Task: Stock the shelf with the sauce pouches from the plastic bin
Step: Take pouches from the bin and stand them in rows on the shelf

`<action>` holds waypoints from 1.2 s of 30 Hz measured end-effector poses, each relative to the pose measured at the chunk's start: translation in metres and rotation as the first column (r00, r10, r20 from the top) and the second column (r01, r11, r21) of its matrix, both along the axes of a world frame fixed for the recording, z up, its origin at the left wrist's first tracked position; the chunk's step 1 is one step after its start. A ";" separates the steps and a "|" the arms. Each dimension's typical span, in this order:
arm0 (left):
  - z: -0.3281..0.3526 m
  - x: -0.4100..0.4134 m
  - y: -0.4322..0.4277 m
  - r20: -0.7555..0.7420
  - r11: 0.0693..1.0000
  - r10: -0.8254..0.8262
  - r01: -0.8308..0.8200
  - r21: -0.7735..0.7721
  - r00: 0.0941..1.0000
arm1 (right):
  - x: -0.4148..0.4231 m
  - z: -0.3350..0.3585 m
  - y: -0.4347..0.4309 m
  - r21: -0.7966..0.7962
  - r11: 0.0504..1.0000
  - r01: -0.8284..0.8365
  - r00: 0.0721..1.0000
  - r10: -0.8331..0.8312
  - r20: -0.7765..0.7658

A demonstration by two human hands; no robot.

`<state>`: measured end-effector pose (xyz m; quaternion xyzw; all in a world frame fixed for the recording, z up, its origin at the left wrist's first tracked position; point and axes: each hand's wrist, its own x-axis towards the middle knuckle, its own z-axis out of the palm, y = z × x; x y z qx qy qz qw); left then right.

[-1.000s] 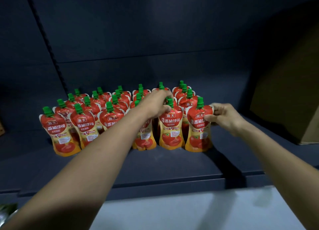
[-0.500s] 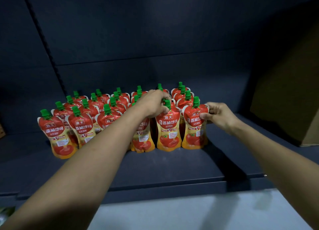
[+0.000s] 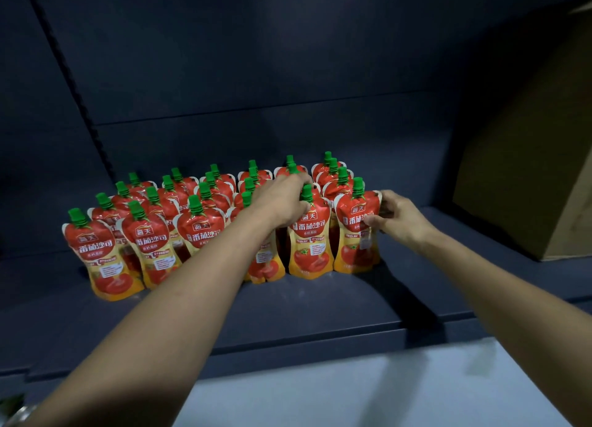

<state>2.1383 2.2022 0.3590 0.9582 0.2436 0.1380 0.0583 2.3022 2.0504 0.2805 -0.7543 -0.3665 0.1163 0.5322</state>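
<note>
Red-and-orange sauce pouches [image 3: 102,257] with green caps stand upright in rows on the dark shelf [image 3: 288,314], the block running from 9 o'clock of the view to just past centre. Your left hand [image 3: 282,202], reaching in from 7 o'clock, has its fingers curled over the spout end of the second pouch from the right [image 3: 309,244] in the front row, grasping it near the cap. At that pouch's 3 o'clock, touching it, stands the end pouch [image 3: 355,231]. Your right hand [image 3: 400,218], entering from 4 o'clock, pinches this pouch's right edge, thumb on the printed face. A cardboard box [image 3: 528,170] sits well apart at 2 o'clock. The plastic bin is not in view. Step in hand, by judgement: seating and squaring the two right-hand front-row pouches. The next move calls for you to let go of both gently, so the soft pouches do not topple, then to reach for the bin; further columns would likely go at the block's 3 o'clock.
</note>
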 end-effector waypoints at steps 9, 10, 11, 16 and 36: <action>-0.036 -0.022 -0.015 0.158 0.921 -0.158 0.088 0.378 0.975 | -0.057 -0.019 -0.047 -0.236 0.930 0.282 0.931 -0.206 0.303; -0.042 -0.027 -0.021 0.192 0.917 -0.194 0.108 0.384 0.962 | -0.069 -0.024 -0.055 -0.237 0.921 0.310 0.912 -0.219 0.346; -0.048 -0.034 -0.028 0.231 0.916 -0.229 0.129 0.381 0.946 | -0.081 -0.030 -0.064 -0.229 0.912 0.340 0.893 -0.237 0.384; -0.094 -0.070 -0.076 0.401 0.910 -0.400 0.308 0.277 0.824 | -0.148 -0.072 -0.114 -0.123 0.860 0.495 0.780 -0.378 0.500; -0.302 -0.134 -0.407 -0.128 0.662 -0.679 0.527 -0.534 0.723 | -0.321 -0.253 -0.448 -0.567 0.549 0.615 0.691 -0.721 0.052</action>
